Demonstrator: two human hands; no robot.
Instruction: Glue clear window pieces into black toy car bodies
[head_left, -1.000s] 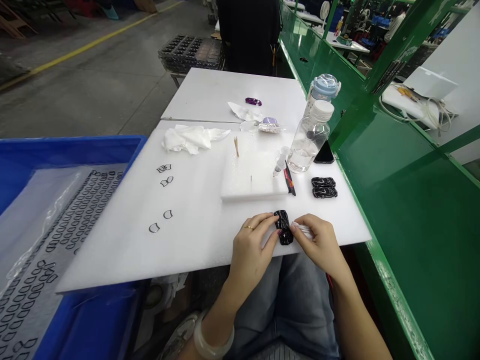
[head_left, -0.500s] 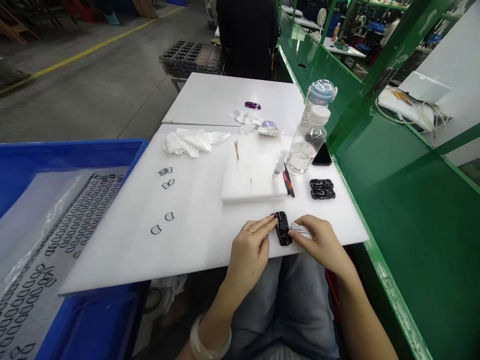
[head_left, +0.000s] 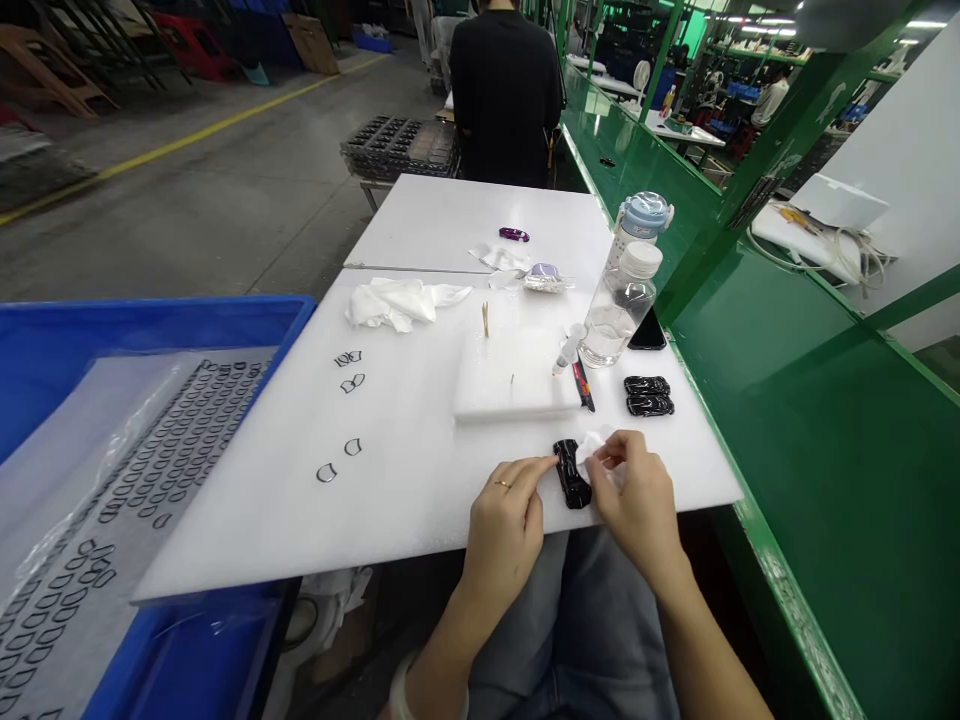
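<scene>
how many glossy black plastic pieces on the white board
3. One glossy black plastic piece lies between the left hand and the right hand, which holds a white wipe; two more sit side by side near the white board's right edge. None seems hidden.

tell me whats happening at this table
A seated person works on a glossy black part lying near the front edge of the white foam-topped table. Their left hand touches its end with a fingertip, while the right hand presses a small white wipe against it. Two more black parts lie to the right, near a clear bottle and a syringe. A few small black rings sit further left.
</scene>
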